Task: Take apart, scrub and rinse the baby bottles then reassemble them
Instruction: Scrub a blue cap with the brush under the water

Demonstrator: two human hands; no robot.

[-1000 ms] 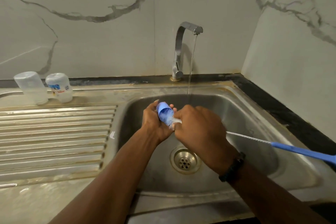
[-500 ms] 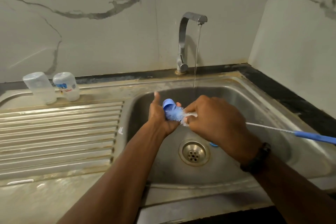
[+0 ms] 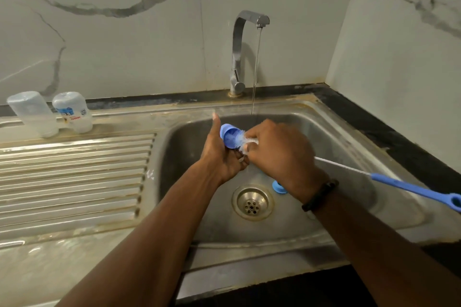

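Note:
Over the sink basin [image 3: 336,147], my left hand [image 3: 222,154] holds a small blue bottle cap [image 3: 230,136] with its open end toward the right. My right hand [image 3: 279,154] grips the bottle brush near its bristles; the white bristles [image 3: 245,141] are pushed into the cap. The brush's wire stem and blue handle [image 3: 411,188] stick out to the right, past my wrist. Another blue bottle part [image 3: 277,186] lies on the basin floor beside the drain [image 3: 252,203], partly hidden by my right wrist. Two clear bottle bodies [image 3: 32,113] [image 3: 72,112] stand upside down on the drainboard at far left.
The tap [image 3: 239,52] at the back runs a thin stream of water just behind my hands. A ribbed steel drainboard [image 3: 74,177] stretches left of the basin. Marble walls close in behind and on the right, above a dark counter edge [image 3: 399,147].
The brush head has gone deeper into the blue cap and my right hand has closed up against my left. The view has shifted slightly, showing the blue part by the drain.

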